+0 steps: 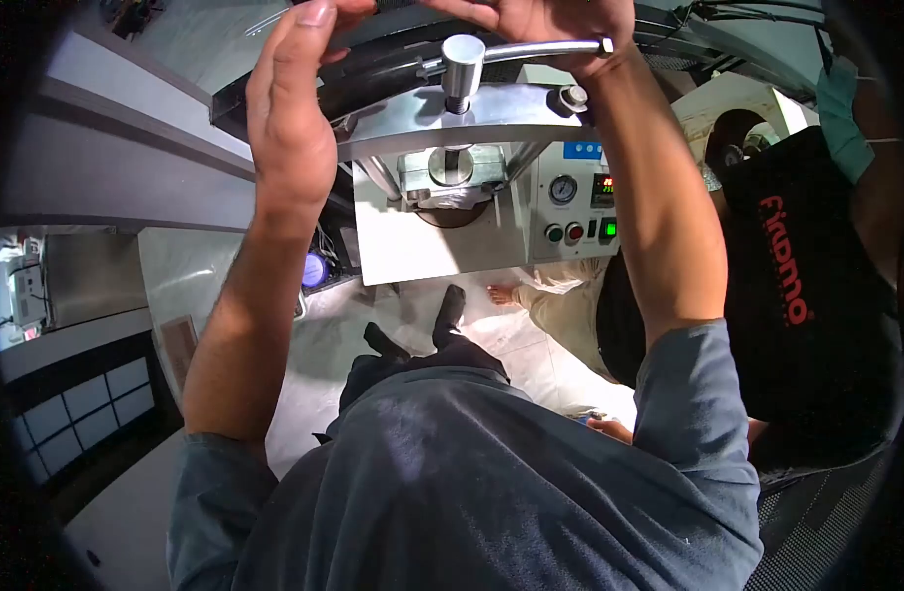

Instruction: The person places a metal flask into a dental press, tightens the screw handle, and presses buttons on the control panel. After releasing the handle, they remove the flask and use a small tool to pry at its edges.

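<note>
My left hand (292, 108) is raised at the top left of the machine, thumb stretched upward. Its other fingers are partly cut off by the upper edge, and no held thing shows. At the top right, my right hand (560, 22) is turned palm up, its visible fingers reaching left, also cropped. Between and below my hands is a press with a curved metal crossbar (393, 120). A steel knob (463, 64) on a threaded screw rises from it. A shiny metal lever (545, 47) runs near my right wrist. Below the crossbar sits a metal clamp block (486, 163).
The control panel (575, 207) carries a gauge, several buttons and a lit display. A person in a black top (806, 295) is close on my right. A white base plate (402, 251) juts toward me; a blue round object (315, 269) lies on the left.
</note>
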`<state>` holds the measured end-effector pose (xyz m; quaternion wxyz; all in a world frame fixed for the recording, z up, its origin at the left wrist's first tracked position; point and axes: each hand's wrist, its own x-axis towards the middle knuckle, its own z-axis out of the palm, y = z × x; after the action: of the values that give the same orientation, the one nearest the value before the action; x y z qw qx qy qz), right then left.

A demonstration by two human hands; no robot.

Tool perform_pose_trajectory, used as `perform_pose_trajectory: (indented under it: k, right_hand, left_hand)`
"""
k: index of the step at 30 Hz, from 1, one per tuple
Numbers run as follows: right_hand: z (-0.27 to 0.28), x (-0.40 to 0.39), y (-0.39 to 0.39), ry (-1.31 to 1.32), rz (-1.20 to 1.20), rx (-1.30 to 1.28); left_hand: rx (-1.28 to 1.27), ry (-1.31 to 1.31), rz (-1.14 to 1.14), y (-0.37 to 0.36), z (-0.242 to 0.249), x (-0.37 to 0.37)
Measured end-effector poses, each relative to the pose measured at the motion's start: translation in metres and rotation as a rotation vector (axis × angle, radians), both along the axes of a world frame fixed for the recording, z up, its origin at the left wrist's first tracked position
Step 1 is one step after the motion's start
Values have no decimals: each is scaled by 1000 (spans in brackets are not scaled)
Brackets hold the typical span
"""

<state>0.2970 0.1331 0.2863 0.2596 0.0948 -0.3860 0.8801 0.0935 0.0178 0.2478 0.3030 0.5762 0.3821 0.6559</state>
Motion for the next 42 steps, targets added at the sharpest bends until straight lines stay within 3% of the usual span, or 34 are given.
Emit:
perform_pose_trajectory:
  k: [4,11,12,13,15,17,19,21,23,26,29,35,37,42]
  right_hand:
    - [6,-15,17,24,146,78]
    - [10,-12,13,106,152,119]
    - [17,-7,0,-13,-8,160]
    - [14,-9,5,-13,-5,163]
    - [7,-17,16,171,247,252]
    - [2,-11,20,188,285,263]
    - [3,-4,17,48,116,418]
    - [4,-1,11,69,141,420]
    - [9,3,-2,-17,-75,518]
    - [-5,-2,17,120,25,504]
    - [-7,-3,16,250,98,469]
    - [-5,-10,5,434,115,550]
    - [-5,-9,3,439,78,598]
    - [-16,-7,0,439,-75,631]
  left_hand:
    - [-63,110,98,-2,11,4]
    - [-111,107,196,-10,25,9]
    - [-67,207,242,-10,28,9]
    - [-23,307,288,-12,30,8]
    - [-3,324,297,-10,31,5]
    - [11,346,302,-6,29,4]
    - [194,536,386,3,29,4]
    - [211,567,385,8,29,0]
    - [226,597,379,10,31,-3]
    - [175,539,379,16,35,-3]
    - [281,519,369,21,37,-5]
    - [244,558,349,23,41,-9]
    - [110,539,365,26,39,-11]
    - [156,486,320,44,29,-14]
